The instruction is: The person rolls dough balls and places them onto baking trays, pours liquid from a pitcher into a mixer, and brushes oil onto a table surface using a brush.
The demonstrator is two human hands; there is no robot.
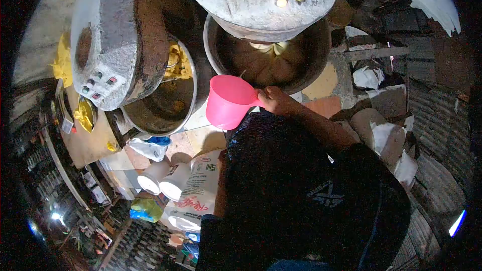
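My right hand [273, 101] is closed around the handle of a pink plastic dipper [228, 105]. The dipper hangs just in front of the near rim of a large metal mixing bowl [209, 45]. That bowl stands under the white head of a mixer [266, 7], and something pale shows in it below the head. Whether the dipper contains anything cannot be made out. On the left, part of my left forearm [221, 183] shows beside a printed white sack [198, 185]. The left hand itself is hidden behind my dark shirt.
A second mixer [108, 45] stands at left over a bowl [194, 98] with a yellow mass in it. White tubs [173, 185], a white-and-blue bag [148, 148] and a green bag [148, 208] sit on the tiled floor. Sacks [386, 140] are piled at right.
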